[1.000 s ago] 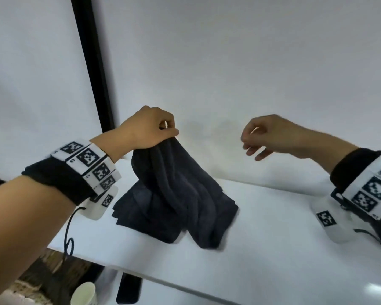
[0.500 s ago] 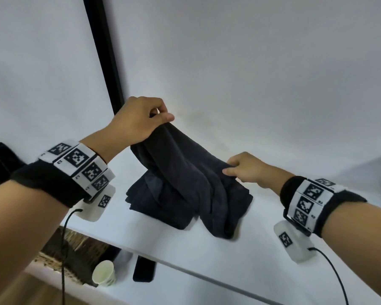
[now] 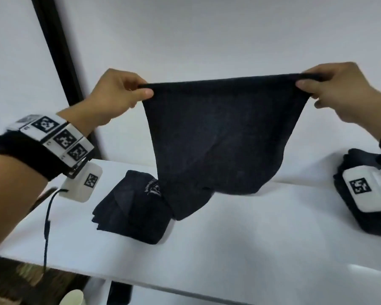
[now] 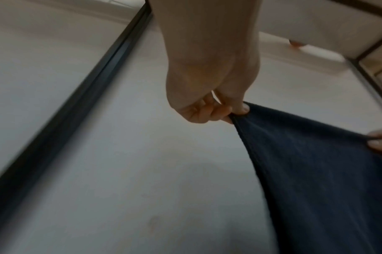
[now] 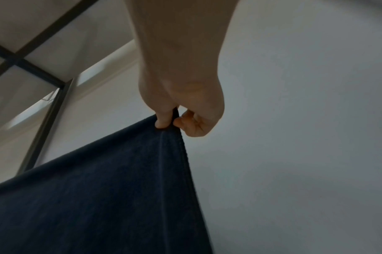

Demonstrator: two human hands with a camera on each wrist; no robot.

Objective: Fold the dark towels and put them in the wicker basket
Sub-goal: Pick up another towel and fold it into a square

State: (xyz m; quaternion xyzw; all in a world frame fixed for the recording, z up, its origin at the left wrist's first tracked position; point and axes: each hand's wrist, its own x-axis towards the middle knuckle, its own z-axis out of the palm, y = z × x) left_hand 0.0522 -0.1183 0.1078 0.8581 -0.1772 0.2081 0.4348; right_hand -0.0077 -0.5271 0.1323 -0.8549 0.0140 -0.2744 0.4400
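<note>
A dark towel (image 3: pixel 220 137) hangs stretched in the air above the white table (image 3: pixel 251 249), its lower end trailing onto the tabletop. My left hand (image 3: pixel 139 91) pinches its upper left corner (image 4: pixel 240 116) and my right hand (image 3: pixel 306 84) pinches its upper right corner (image 5: pixel 168 127), thumbs toward me. Below it on the left lies another dark towel (image 3: pixel 132 210), loosely bunched, with pale printing on it. A stack of dark towels (image 3: pixel 361 219) lies at the table's right edge, partly hidden by my right wrist device. The wicker basket (image 3: pixel 13 280) shows at the lower left, below the table.
A white wall stands right behind the table, with a black vertical post (image 3: pixel 57 53) at the left. A paper cup (image 3: pixel 72 298) and a dark object (image 3: pixel 119 292) sit below the table's front edge. A cable (image 3: pixel 46 219) hangs from my left wrist.
My right hand has taken hold of the towel's other corner and both hands have pulled apart and up, spreading the towel flat. The view has shifted, and the stack at the right now shows.
</note>
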